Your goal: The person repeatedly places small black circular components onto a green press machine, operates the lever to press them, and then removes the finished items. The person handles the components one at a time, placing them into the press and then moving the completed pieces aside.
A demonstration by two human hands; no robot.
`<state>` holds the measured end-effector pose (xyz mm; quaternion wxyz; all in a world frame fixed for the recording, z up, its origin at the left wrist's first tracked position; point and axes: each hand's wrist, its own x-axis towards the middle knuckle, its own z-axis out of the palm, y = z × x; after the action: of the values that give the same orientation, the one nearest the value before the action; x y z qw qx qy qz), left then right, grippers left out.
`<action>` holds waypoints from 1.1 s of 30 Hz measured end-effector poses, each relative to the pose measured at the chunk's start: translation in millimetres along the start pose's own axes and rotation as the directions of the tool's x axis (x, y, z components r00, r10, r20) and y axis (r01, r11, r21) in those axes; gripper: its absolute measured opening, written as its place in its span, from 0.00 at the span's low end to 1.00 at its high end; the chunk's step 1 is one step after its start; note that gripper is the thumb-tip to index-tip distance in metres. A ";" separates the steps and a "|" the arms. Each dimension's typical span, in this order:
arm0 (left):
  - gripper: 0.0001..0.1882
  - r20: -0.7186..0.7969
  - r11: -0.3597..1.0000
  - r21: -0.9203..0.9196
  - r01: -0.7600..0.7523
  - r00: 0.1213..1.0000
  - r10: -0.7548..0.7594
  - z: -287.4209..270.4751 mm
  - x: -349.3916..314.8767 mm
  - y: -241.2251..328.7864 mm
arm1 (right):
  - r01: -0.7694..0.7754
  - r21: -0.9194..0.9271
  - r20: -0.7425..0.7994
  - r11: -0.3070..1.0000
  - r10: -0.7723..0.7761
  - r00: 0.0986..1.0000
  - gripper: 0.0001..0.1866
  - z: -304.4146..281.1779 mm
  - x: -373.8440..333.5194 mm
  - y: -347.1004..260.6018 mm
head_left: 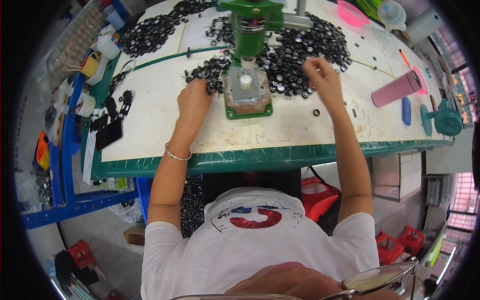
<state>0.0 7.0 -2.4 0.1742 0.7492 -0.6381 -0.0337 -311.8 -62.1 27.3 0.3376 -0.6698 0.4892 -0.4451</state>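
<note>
A green hand press (250,37) stands upright on the white tabletop, with a white round piece (245,82) on its base under the ram. To the left of the press, my left hand (195,101) rests at the edge of a small heap of black parts with thin metal pins (210,70). Its fingers are bent together among the parts; what they grip is hidden. On the other side, my right hand (324,80) is beside a large heap of black wheels with pale centres (287,70). Thumb and fingers are pinched, and anything between them is too small to make out.
Another heap of black wheels (150,36) lies at the far left. A pink tumbler (396,89), a blue flat case (406,111) and a small teal fan (445,118) stand at the right. A black phone (109,134) lies near the left edge. One loose black ring (316,113) sits near the right forearm.
</note>
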 end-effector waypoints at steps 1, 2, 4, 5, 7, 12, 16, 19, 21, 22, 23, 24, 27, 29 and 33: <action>0.13 -0.004 1.000 0.006 -0.013 1.000 0.013 -1.8 -0.5 -0.9 | 0.036 -0.114 0.038 0.993 -0.032 0.999 0.09 3.6 -9.5 9.1; 0.13 -0.047 0.999 -0.013 -0.031 0.998 0.031 1.7 0.0 -3.8 | 0.084 -0.219 0.072 0.972 -0.069 0.995 0.09 6.9 -18.5 16.3; 0.13 -0.088 0.998 -0.053 -0.038 0.996 0.033 3.6 -0.5 -7.0 | 0.182 -0.358 0.141 0.916 -0.140 0.980 0.09 16.7 -37.0 15.6; 0.12 -0.109 0.996 -0.074 -0.041 0.993 0.033 5.1 0.0 -9.9 | 0.235 -0.413 0.165 0.880 -0.182 0.969 0.09 22.2 -43.7 13.1; 0.12 -0.183 0.960 -0.269 -0.082 0.983 0.032 7.6 1.5 -13.8 | 0.304 -0.543 0.184 0.783 -0.242 0.953 0.09 31.3 -47.3 14.3; 0.06 0.031 0.461 -0.883 0.087 0.991 -0.128 -0.9 -1.3 6.0 | 0.317 -0.644 0.151 0.696 -0.290 0.945 0.09 46.7 -44.3 22.7; 0.05 0.108 0.257 -0.959 0.117 0.993 -0.051 0.3 -0.2 22.5 | 0.274 -0.597 0.098 0.754 -0.270 0.958 0.09 48.0 -40.1 22.2; 0.08 0.122 0.144 -0.981 0.131 0.990 -0.068 10.9 8.6 34.9 | 0.246 -0.579 0.082 0.777 -0.245 0.966 0.09 49.7 -40.5 14.1; 0.08 0.103 0.120 -0.987 0.111 0.992 -0.077 16.6 10.4 37.8 | 0.246 -0.565 0.080 0.787 -0.245 0.966 0.09 50.4 -39.7 13.7; 0.08 0.086 0.121 -0.988 0.097 0.992 -0.093 18.9 9.8 39.4 | 0.231 -0.552 0.080 0.801 -0.225 0.971 0.09 50.2 -39.1 12.3; 0.08 0.069 0.123 -0.989 0.083 0.991 -0.111 21.1 8.9 39.3 | 0.216 -0.538 0.081 0.815 -0.205 0.975 0.08 50.1 -38.3 10.5; 0.09 0.075 0.134 -0.987 0.089 0.992 -0.103 22.2 6.3 36.2 | 0.197 -0.523 0.081 0.829 -0.181 0.980 0.08 50.7 -38.4 9.8; 0.08 -0.018 0.173 -0.985 -0.001 0.995 -0.100 21.3 3.4 34.1 | 0.129 -0.350 0.014 0.928 -0.132 0.991 0.09 51.5 -31.6 8.7; 0.08 -0.051 0.185 -0.982 -0.031 0.993 -0.105 22.6 1.9 32.4 | 0.114 -0.153 0.008 0.982 -0.114 0.993 0.09 59.0 -25.2 2.1; 0.08 -0.102 0.165 -0.982 -0.087 0.991 -0.083 22.4 0.0 31.5 | -0.159 0.179 0.202 0.971 0.122 0.972 0.12 84.2 -17.1 -28.2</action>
<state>-35.9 -1.9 -13.8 0.6587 0.4582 -0.4531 -0.3884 -225.8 -36.1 16.1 0.4772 -0.6365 0.4554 -0.3997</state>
